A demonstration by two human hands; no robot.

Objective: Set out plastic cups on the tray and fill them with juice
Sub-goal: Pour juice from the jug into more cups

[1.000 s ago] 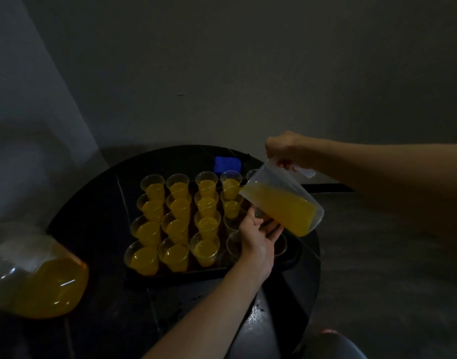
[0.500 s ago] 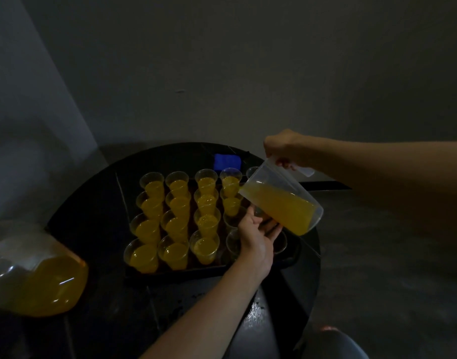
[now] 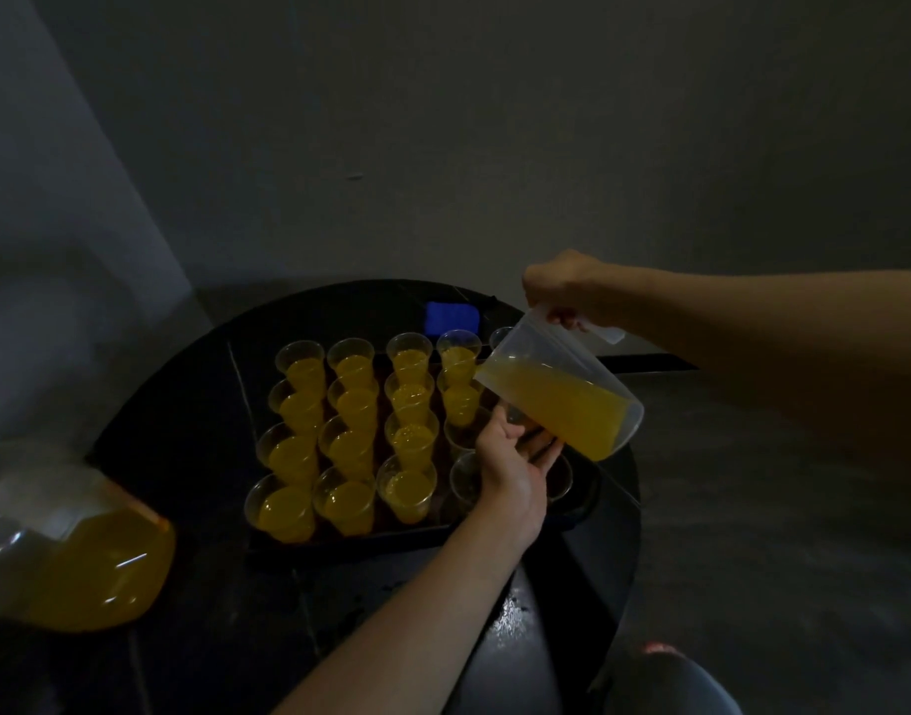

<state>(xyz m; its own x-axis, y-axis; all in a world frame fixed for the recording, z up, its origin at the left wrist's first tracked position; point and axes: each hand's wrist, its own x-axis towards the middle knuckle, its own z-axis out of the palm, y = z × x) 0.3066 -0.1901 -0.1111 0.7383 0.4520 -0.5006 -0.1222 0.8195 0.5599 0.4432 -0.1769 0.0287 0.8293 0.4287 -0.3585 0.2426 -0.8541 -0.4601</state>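
We see only a sliver of the cup (image 3: 517, 417) behind the left hand (image 3: 513, 472) and under the jug (image 3: 562, 394); whether the fingers (image 3: 544, 448) close round it we cannot tell. The jug also hides most of the back-right cup (image 3: 501, 335). The juice container (image 3: 76, 559) at lower left is blurred and cut off by the picture's edge. The blue thing (image 3: 452, 318) is too dim to name.

Cups (image 3: 350, 436) on tray (image 3: 340, 540), apparently atop table (image 3: 185, 405)

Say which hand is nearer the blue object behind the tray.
Right. The right hand, gripping the jug, hovers just right of the blue object; the left hand is among the empty cups.
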